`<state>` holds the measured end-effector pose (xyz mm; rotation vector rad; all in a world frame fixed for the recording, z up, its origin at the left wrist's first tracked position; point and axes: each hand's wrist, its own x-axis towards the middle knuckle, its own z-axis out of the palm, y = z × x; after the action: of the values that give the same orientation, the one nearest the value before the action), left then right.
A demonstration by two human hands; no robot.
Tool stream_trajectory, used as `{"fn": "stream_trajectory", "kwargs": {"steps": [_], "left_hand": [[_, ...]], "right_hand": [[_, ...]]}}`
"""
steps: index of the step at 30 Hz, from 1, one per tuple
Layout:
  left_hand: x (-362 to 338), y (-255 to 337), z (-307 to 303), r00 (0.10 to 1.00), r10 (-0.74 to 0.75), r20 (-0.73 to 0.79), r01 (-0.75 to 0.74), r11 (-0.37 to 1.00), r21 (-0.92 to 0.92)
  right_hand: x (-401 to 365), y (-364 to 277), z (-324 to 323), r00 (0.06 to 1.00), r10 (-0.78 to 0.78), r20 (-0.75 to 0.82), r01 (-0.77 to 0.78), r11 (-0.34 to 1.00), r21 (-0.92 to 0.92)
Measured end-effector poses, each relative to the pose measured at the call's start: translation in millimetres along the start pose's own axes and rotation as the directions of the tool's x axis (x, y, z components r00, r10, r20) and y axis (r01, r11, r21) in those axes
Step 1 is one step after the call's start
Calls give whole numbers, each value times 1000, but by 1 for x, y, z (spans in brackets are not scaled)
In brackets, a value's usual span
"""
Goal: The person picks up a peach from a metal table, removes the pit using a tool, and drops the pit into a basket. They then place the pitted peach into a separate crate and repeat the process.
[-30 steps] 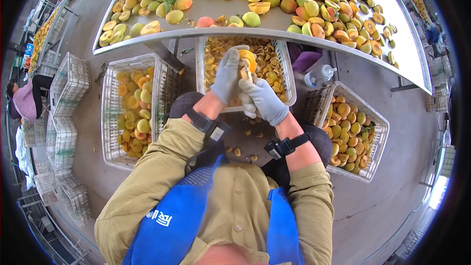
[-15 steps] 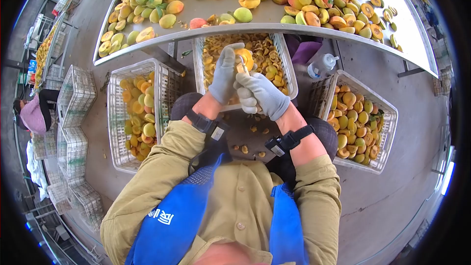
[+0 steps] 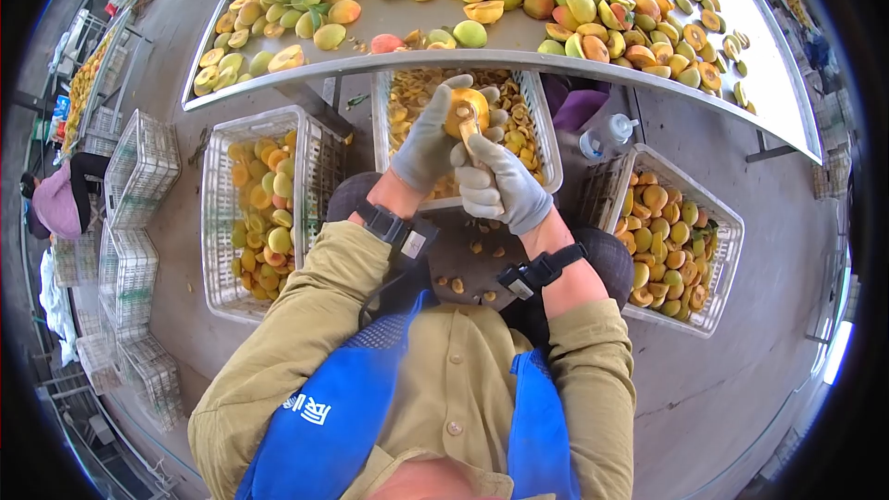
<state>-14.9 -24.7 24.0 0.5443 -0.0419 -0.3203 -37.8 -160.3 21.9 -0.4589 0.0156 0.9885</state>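
Observation:
My left hand [image 3: 428,137], in a pale grey glove, grips a halved yellow peach [image 3: 456,104] with its cut face showing. My right hand [image 3: 507,183], gloved alike, is closed around the handle of a pitting knife [image 3: 470,133]. Its curved metal end lies against the peach's cut face. Below both hands stands a white plastic crate [image 3: 553,153] filled with small yellow-brown fruit pieces. The palm side of my right hand hides the lower part of the handle.
A metal table [image 3: 361,63] heaped with cut peaches spans the front. Crates of peaches stand at my left [image 3: 215,250] and right [image 3: 736,245]. A clear bottle [image 3: 611,130] is by the right crate. Stacked crates [image 3: 130,268] and a seated person [image 3: 65,194] are farther left.
The peach has been turned and now sits higher in my left hand, with the knife's metal end over its cut face. My right hand has shifted slightly right. The view has moved a little.

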Motion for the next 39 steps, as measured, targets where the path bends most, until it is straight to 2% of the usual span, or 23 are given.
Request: {"fn": "stream_trajectory", "kwargs": {"steps": [2, 3, 6, 7, 10, 14, 15, 17, 18, 20, 21, 23, 25, 27, 28, 29, 30, 31, 32, 33, 36, 37, 39], "left_hand": [[6, -5, -20, 999, 30, -19, -27, 987, 155], [7, -5, -23, 999, 43, -30, -35, 972, 233], [6, -6, -23, 996, 72, -59, -41, 908, 416], [4, -5, -16, 998, 67, -22, -55, 937, 346], [2, -5, -9, 998, 22, -59, -8, 972, 235], [9, -20, -24, 984, -151, -95, 139, 982, -126], [12, -21, -35, 990, -78, -114, 75, 997, -30], [17, -19, -52, 990, 61, -129, -38, 985, 170], [18, -17, -52, 986, 81, -143, -55, 982, 178], [19, -13, -52, 977, 131, -168, -98, 976, 194], [20, -12, -52, 969, 199, -146, -143, 936, 321], [20, -7, -50, 963, 233, -134, -141, 863, 485], [19, 3, -47, 938, 326, -116, -171, 728, 664], [1, 33, -47, 948, 317, -43, -212, 723, 657], [-11, 54, -65, 929, 370, -17, -239, 634, 736], [-39, 77, -49, 921, 388, -6, -229, 555, 800], [-64, 104, -52, 944, 325, -48, -149, 553, 820], [-91, 123, -53, 929, 341, -142, -53, 505, 862], [-114, 146, -83, 914, 359, -188, 31, 400, 916], [-131, 157, -81, 879, 446, -170, 11, 336, 942], [-131, 183, -82, 769, 619, -159, 98, 130, 987], [-112, 178, -66, 739, 663, -117, 75, 91, 993], [-58, 167, -47, 855, 510, -95, -11, 201, 980]], "right_hand": [[-3, 1, 19, 941, -143, -306, 14, 922, -387], [-1, 0, 22, 895, -244, -373, -25, 809, -588], [1, 3, 17, 946, -143, -292, 29, 932, -361], [0, 0, 3, 995, -24, -96, 19, 998, -58], [6, 4, -10, 996, 9, 83, -30, 968, 249], [7, -3, -2, 992, -42, 115, 15, 974, 226], [8, -7, -8, 994, -50, 97, 25, 969, 247], [0, -7, 1, 988, -123, -98, 126, 992, 24], [-6, -8, 8, 966, -174, -189, 158, 983, -95], [-12, -10, 13, 926, -244, -287, 151, 938, -310], [-12, -10, 10, 898, -281, -338, 131, 904, -406], [-10, -10, 3, 838, -376, -395, 112, 827, -550], [-11, -6, 3, 799, -408, -441, 117, 826, -551], [-16, -5, 8, 775, -431, -462, 115, 815, -567], [-20, -6, 13, 780, -430, -455, 114, 812, -573], [-23, -6, 19, 786, -427, -448, 113, 810, -575], [-26, -7, 25, 794, -422, -439, 113, 810, -575], [-28, -9, 31, 805, -408, -431, 116, 820, -560], [-30, -11, 37, 809, -419, -413, 130, 811, -570], [-30, -11, 42, 812, -430, -394, 144, 803, -578], [-22, -6, 42, 811, -440, -385, 181, 815, -551], [-20, -4, 41, 805, -449, -387, 190, 815, -548], [-17, -4, 38, 769, -495, -405, 219, 799, -561]]}}
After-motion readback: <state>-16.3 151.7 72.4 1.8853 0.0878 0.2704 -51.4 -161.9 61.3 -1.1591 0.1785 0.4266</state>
